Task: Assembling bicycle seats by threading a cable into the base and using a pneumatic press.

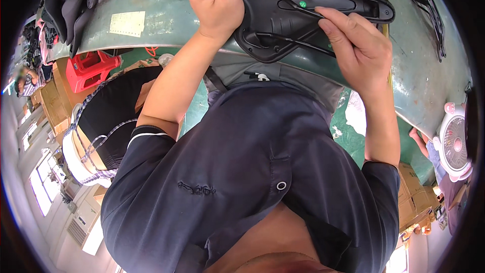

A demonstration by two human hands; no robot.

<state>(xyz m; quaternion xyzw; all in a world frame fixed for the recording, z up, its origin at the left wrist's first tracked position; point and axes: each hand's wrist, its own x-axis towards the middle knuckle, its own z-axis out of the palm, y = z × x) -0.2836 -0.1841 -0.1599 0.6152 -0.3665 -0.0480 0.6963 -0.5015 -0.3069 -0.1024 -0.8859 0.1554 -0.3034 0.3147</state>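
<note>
A black moulded plastic panel (288, 15) with a long raised shape and a small green round sticker (302, 4) lies at the near edge of the worktable. My right hand (358, 45) is over its right part, thumb and forefinger pinched on a thin black strip (288, 1) that runs up and left across the panel. Another length of thin black strip (295, 41) crosses the panel's lower part and passes under that hand. My left hand (218, 5) is closed beside the panel's left end. Its fingertips are cut off by the upper edge, so what they hold is hidden.
The green worktable (166, 0) carries a paper sheet (127, 24), dark curved parts (76, 0) at left and a bundle of black strips (429, 20) at right. A red stool (91, 71) and a seated person (116, 116) are on my left. A white fan (453, 141) stands right.
</note>
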